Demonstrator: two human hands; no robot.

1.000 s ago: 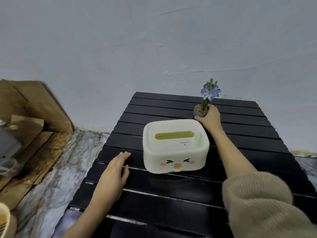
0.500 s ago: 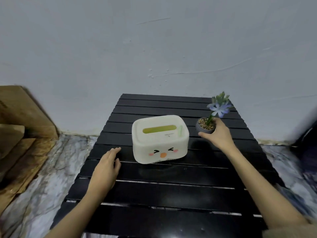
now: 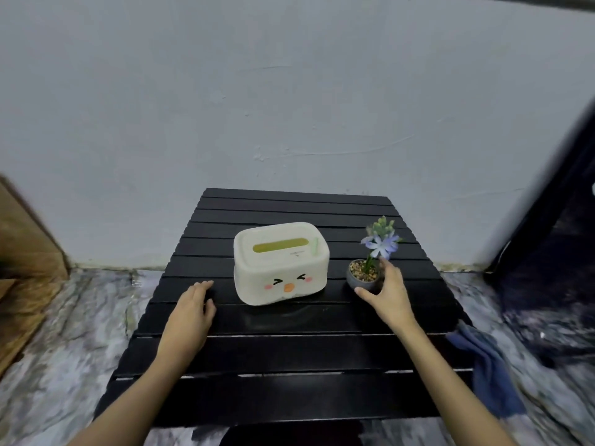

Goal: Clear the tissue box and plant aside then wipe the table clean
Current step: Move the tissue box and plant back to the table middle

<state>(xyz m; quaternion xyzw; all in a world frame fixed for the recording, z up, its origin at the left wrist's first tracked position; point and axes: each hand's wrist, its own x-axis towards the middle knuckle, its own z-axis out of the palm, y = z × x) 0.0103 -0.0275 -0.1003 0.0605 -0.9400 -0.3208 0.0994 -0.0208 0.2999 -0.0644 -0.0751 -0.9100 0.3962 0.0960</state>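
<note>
**Clerk:** While the list is open, item one: black slatted table (image 3: 289,349), set against a pale grey wall (image 3: 289,91), standing on a marbled grey floor (image 3: 64,365).

**Checker:** Item two?

**Clerk:** Cream rounded plastic tissue box (image 3: 280,263) with a green slot on top and a cartoon face on its near side. Location: middle of the table, resting on the slats.

**Checker:** And the plant?

**Clerk:** Small grey round pot with pebbles and a blue-flowered stem (image 3: 365,275), just right of the box, apart from it, upright. Whether its base touches the slats, I cannot tell.

**Checker:** Hands?

**Clerk:** Right hand (image 3: 389,296): thumb under the near side of the pot, fingers round its right side, curled onto it. Left hand (image 3: 193,309): flat, palm down on the table, fingers loosely spread, empty, near the box's left side without touching it.

**Checker:** Other stock?

**Clerk:** One dark blue cloth (image 3: 483,375), draped over the table's right edge. Brown wooden boards (image 3: 22,252) at far left, blurred.
</note>
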